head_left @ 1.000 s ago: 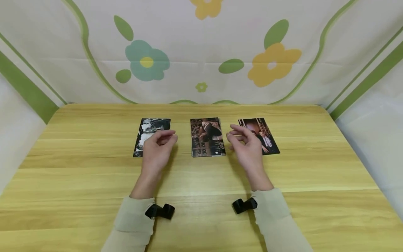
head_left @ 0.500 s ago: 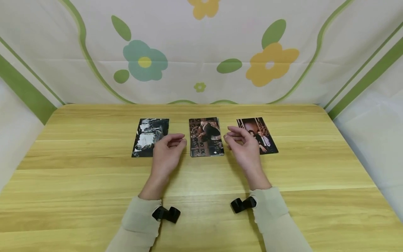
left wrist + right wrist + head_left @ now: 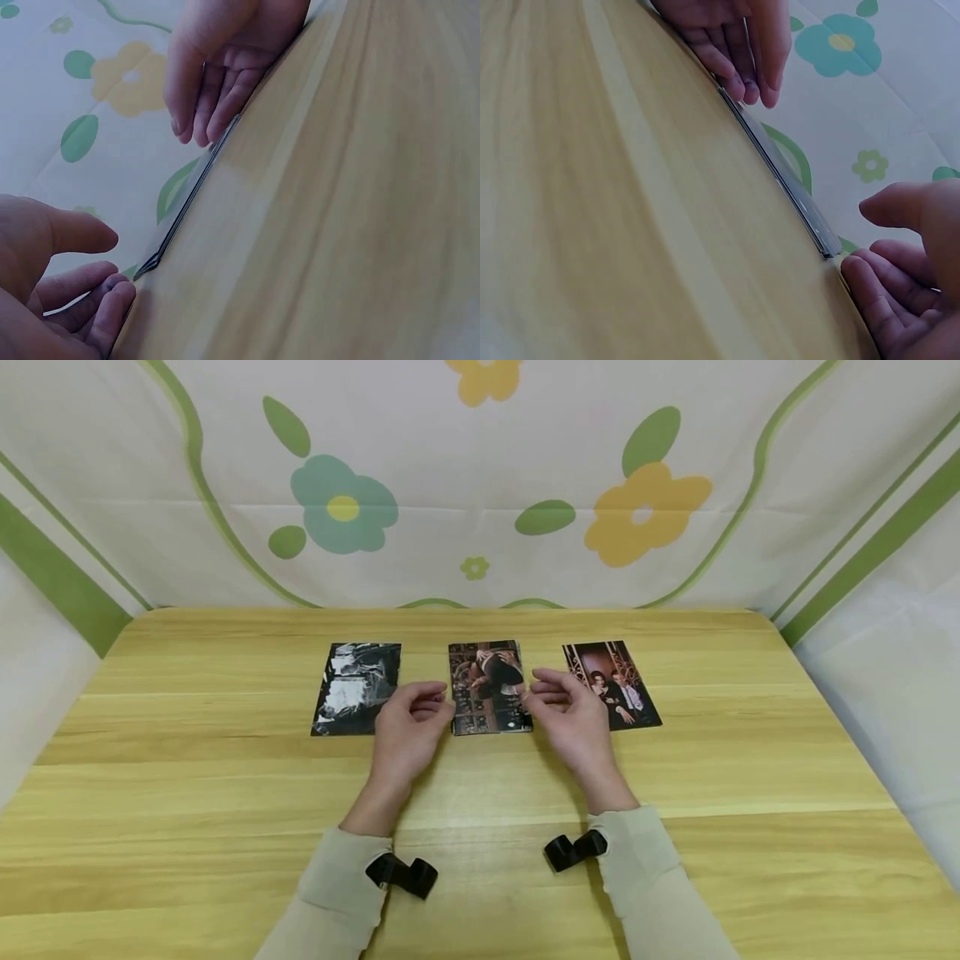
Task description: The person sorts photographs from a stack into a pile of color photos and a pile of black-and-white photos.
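Note:
A small stack of photo cards [image 3: 487, 693] lies on the table in the middle of the head view, the top one showing a dark indoor picture. My left hand [image 3: 408, 727] is at its left edge, fingers loosely bent and thumb apart from them. On the opposite side, my right hand [image 3: 576, 722] has its fingertips right at the stack's right edge. In the left wrist view the stack [image 3: 191, 199] appears edge-on, several thin layers between the two hands. The right wrist view shows a gap between thumb and fingers of the right hand [image 3: 922, 262].
To the left lies a black-and-white photo card [image 3: 351, 689], partly covered by the left hand. A card picturing people [image 3: 626, 689] lies to the right, its near left corner behind the right hand. A flowered cloth [image 3: 480, 460] hangs behind the wooden table [image 3: 480, 877].
My left hand has moved right, from over the black-and-white card to the middle stack's left edge. My right hand has shifted slightly left to the stack's right edge. The cards stay put.

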Tool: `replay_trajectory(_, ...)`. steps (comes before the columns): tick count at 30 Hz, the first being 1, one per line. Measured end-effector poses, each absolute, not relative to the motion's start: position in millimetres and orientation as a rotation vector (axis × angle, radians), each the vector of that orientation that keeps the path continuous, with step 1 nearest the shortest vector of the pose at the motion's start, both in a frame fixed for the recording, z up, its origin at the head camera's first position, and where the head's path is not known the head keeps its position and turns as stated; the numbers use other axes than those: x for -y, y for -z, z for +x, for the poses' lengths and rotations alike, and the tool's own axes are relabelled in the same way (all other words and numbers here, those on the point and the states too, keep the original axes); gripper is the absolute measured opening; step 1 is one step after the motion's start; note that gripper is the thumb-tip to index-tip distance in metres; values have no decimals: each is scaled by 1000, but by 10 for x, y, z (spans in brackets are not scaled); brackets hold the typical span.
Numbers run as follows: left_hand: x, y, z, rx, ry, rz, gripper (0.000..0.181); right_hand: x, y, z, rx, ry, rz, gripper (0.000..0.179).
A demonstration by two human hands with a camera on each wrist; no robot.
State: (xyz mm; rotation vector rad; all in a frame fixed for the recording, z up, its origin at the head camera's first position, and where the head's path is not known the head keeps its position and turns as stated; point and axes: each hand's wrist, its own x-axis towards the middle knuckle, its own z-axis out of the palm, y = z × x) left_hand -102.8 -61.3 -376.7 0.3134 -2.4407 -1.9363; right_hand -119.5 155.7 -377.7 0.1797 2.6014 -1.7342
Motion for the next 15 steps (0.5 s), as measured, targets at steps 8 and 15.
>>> replay_trajectory(8,577,3802,-1025,2518,1801,226,39,-1534,3803,-1198,-2639,1684,186,49)
replay_trajectory(15,563,3797,-1030,2614,1691,147,49,-1503,3801,-1199,-2721,1574,144,54)
